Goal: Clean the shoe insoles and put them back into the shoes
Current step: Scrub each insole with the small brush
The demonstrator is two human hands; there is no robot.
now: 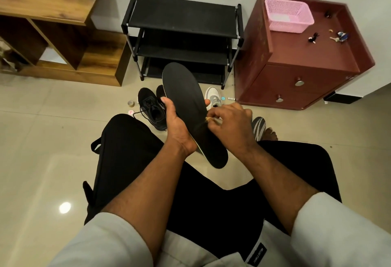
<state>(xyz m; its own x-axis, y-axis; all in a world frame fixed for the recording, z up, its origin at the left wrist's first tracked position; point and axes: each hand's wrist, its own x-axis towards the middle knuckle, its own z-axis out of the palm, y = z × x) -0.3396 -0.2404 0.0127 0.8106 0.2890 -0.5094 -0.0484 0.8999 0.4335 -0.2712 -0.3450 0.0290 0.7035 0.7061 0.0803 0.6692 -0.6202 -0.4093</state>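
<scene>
A long black insole (184,97) is held up over my lap, toe end pointing away. My left hand (179,124) grips it from underneath, thumb on one edge and fingertips showing at the other. My right hand (230,122) pinches a small yellowish-white thing against the insole's right edge; what it is cannot be told. On the floor beyond lie a black laced shoe (151,108), a second black shoe (160,91) mostly hidden behind the insole, and a white-grey shoe (213,97).
A black three-tier shoe rack (182,23) stands against the wall. A wooden shelf unit (53,23) is at the left, a maroon drawer cabinet (300,59) with a pink basket (287,14) at the right. Small tins (131,103) lie on the tiled floor.
</scene>
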